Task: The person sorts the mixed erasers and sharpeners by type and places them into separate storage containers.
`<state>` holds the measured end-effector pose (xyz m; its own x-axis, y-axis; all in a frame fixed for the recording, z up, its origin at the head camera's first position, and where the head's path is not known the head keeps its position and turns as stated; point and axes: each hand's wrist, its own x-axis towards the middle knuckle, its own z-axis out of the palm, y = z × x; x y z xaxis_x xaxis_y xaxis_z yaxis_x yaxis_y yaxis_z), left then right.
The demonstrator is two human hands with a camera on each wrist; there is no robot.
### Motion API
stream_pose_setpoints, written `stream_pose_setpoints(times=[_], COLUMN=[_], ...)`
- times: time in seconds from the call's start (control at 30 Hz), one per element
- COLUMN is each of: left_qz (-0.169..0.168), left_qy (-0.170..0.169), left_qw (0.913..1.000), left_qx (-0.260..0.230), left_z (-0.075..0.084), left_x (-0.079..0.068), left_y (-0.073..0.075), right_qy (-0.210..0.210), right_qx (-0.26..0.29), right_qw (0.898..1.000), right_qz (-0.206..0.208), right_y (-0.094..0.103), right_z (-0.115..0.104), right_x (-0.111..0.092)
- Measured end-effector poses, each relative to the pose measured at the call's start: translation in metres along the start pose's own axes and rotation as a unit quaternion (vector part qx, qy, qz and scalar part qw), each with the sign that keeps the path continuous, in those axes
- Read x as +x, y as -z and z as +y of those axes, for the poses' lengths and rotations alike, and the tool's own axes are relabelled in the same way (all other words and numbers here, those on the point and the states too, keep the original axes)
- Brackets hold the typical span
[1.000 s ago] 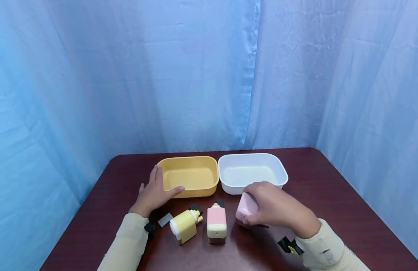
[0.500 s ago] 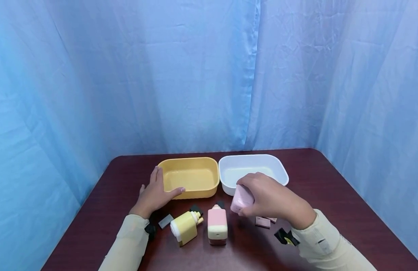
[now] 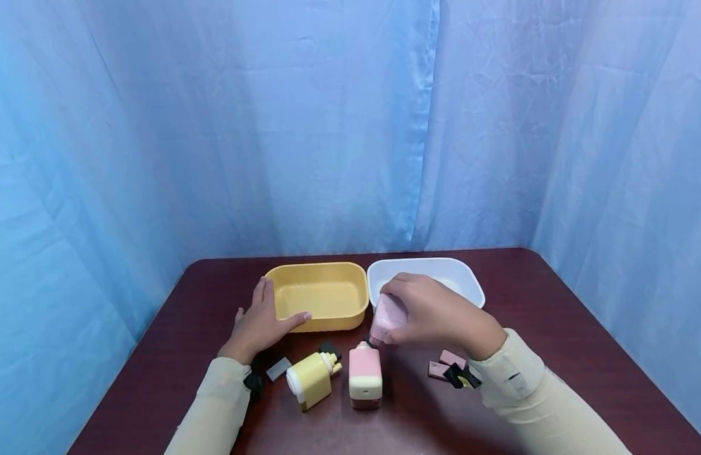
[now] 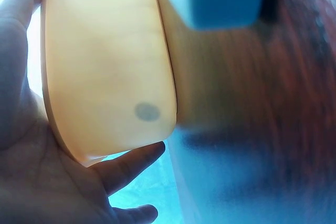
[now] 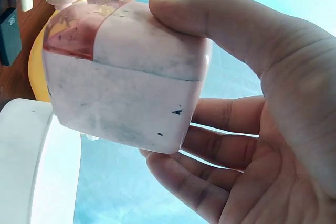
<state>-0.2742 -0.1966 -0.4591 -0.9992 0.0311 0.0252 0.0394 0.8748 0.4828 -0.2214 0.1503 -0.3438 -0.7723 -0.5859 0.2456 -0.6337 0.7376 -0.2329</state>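
My right hand (image 3: pixel 436 313) pinches a pale pink pencil sharpener (image 3: pixel 389 316) between thumb and fingers, above the table by the white tub's near left corner. A translucent pink drawer (image 5: pixel 73 35) shows at one corner of it in the right wrist view, with small dark marks on its side. My left hand (image 3: pixel 259 325) rests against the left end of the yellow tub (image 3: pixel 328 323), thumb along the front rim and fingers straight at the side. Between my hands lie a yellow-and-white sharpener (image 3: pixel 312 379) and a pink-and-cream sharpener (image 3: pixel 364 366).
The white tub (image 3: pixel 436 268) stands right beside the yellow one. A grey block (image 3: pixel 279 368) and a dark block (image 3: pixel 329 349) lie around the yellow sharpener. Pink blocks (image 3: pixel 439 370) sit under my right forearm, partly behind the black wrist camera (image 3: pixel 461 376). Blue curtains (image 3: pixel 328 126) surround the table.
My right hand has lifted the pale pink sharpener and carried it left and away from me, uncovering the pink blocks. My left hand has stayed at the yellow tub.
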Motion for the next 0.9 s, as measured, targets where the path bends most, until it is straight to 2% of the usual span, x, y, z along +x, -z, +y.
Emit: stream_pose_setpoints(times=[0.23,0.57,0.9], left_qz=[-0.003,0.0,-0.005], left_qy=[-0.001,-0.005,-0.002], left_qw=[1.0,1.0,0.9992], left_qx=[-0.005,-0.002,-0.039], left_z=[0.001,0.003,0.003], left_x=[-0.001,-0.002,-0.002], left_y=[-0.003,-0.004,-0.005], right_qy=[0.019,0.021,0.022], right_qx=[0.011,0.017,0.02], right_qw=[1.0,1.0,1.0], right_qz=[0.01,0.005,0.003], right_y=[0.0,0.001,-0.003], right_z=[0.002,-0.002,-0.003], right_x=[0.019,0.039,0.056])
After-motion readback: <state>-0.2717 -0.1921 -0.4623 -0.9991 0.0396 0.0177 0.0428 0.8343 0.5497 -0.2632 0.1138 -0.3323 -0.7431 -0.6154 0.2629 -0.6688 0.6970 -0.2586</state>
